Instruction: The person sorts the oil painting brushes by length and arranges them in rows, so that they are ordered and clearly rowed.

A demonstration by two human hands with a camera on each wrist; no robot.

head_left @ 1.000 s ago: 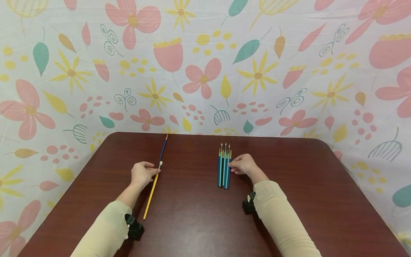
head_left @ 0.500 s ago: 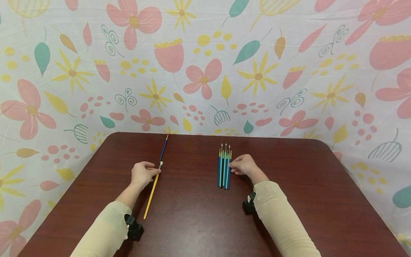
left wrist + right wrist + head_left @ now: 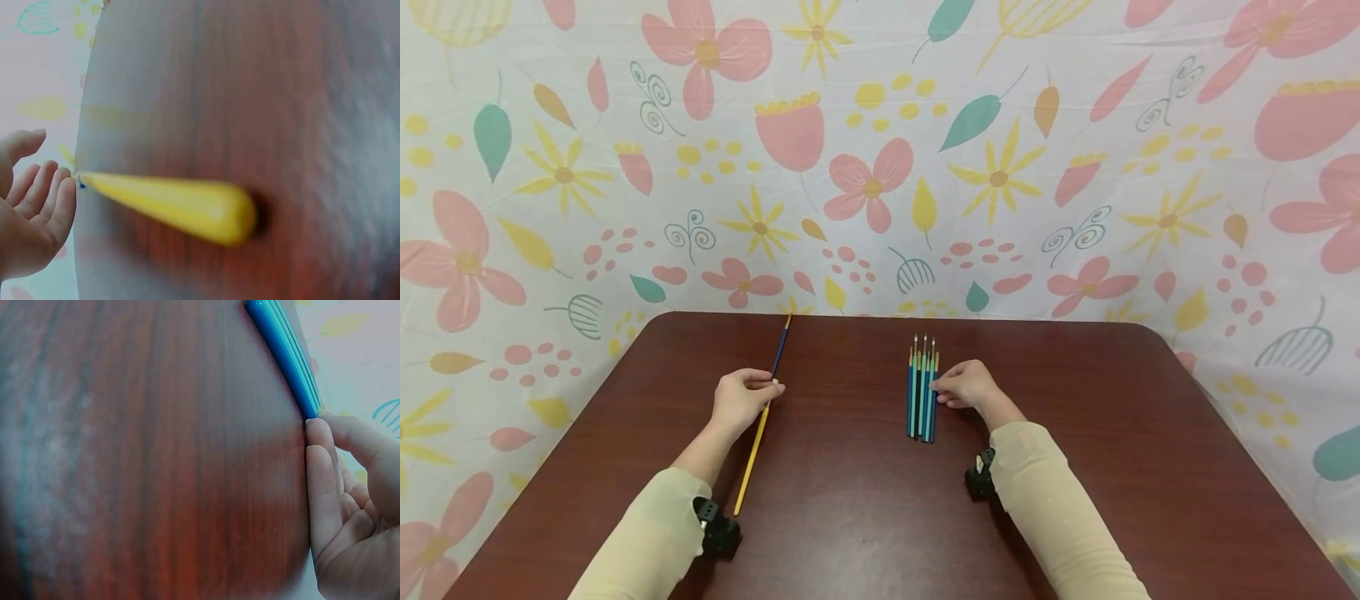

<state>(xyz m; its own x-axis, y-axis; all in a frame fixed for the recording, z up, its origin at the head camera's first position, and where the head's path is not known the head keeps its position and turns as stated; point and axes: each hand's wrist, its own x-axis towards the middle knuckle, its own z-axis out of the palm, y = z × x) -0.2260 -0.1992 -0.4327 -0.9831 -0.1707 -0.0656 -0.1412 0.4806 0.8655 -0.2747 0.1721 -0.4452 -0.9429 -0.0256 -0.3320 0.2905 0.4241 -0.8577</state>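
A yellow paintbrush point(image 3: 750, 462) lies on the table with its handle end toward me. Beyond its tip a dark blue paintbrush point(image 3: 781, 346) carries on the same line toward the back edge. My left hand point(image 3: 741, 400) is over the place where the two meet, hiding the yellow brush's bristles; its fingers are loosely extended and the thumb stands apart in the left wrist view. Several blue and turquoise paintbrushes point(image 3: 921, 408) lie side by side, bristles away from me. At their right side my right hand point(image 3: 967, 384) pinches the outermost blue brush point(image 3: 284, 359) between thumb and forefinger.
The dark reddish-brown table point(image 3: 865, 517) has rounded back corners. Behind it hangs a white cloth point(image 3: 880, 100) with a pastel flower and leaf print. A small black camera sits on each wrist point(image 3: 718, 529).
My left hand has shifted slightly forward and right, covering the yellow brush's bristles that showed before. My right hand stays at the row of brushes.
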